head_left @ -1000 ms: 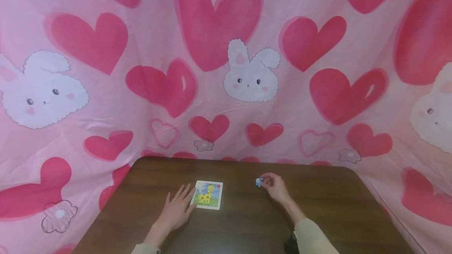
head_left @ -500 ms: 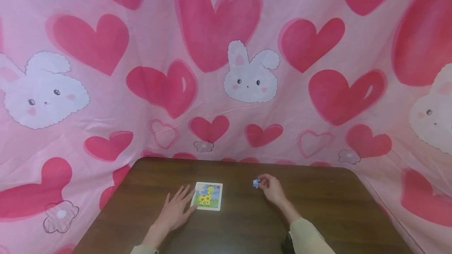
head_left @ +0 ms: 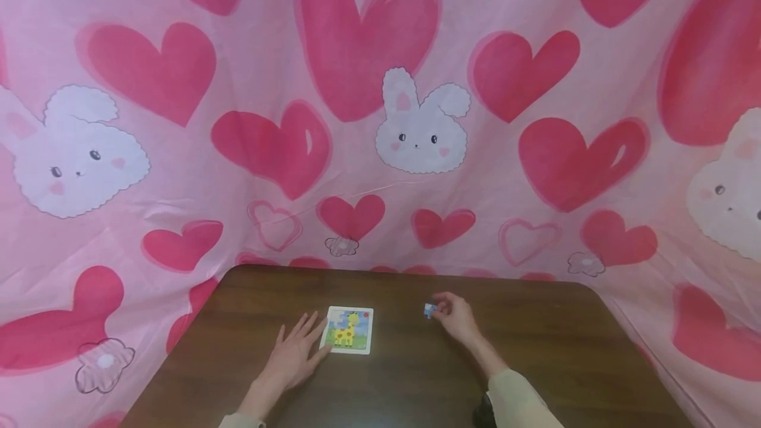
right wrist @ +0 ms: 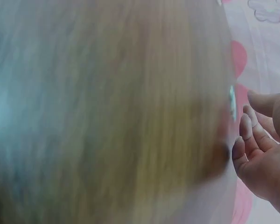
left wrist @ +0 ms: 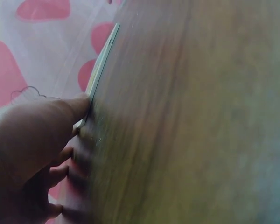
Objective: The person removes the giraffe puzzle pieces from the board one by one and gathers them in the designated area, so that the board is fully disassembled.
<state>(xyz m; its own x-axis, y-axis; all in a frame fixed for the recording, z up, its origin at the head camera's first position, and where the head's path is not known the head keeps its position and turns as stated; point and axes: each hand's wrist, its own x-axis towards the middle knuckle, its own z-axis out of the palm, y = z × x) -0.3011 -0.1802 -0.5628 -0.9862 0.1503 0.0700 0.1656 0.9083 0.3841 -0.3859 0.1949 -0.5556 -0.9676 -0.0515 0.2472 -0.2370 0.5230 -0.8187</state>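
Note:
A white-framed jigsaw puzzle (head_left: pixel 349 331) with a yellow giraffe lies flat on the table. Its upper left part shows a pale patch among the blue pieces. My left hand (head_left: pixel 292 354) rests palm down at its left side, fingers spread, thumb at the lower left corner. From the left wrist, the thumb meets the puzzle's edge (left wrist: pixel 104 53) and the fingertips touch the wood. To the right, my right hand (head_left: pixel 456 317) holds a small blue and white puzzle piece (head_left: pixel 430 310) at its fingertips. In the right wrist view that piece (right wrist: pixel 233 102) appears edge-on beside the thumb.
The dark brown wooden table (head_left: pixel 392 388) has rounded far corners. Behind and around it hangs a pink cloth (head_left: pixel 368 230) printed with hearts and white rabbits. A dark object (head_left: pixel 484 411) shows at the right sleeve's cuff.
My right hand has moved slightly left with the puzzle piece, nearer to the puzzle. The left hand stays in place beside the frame.

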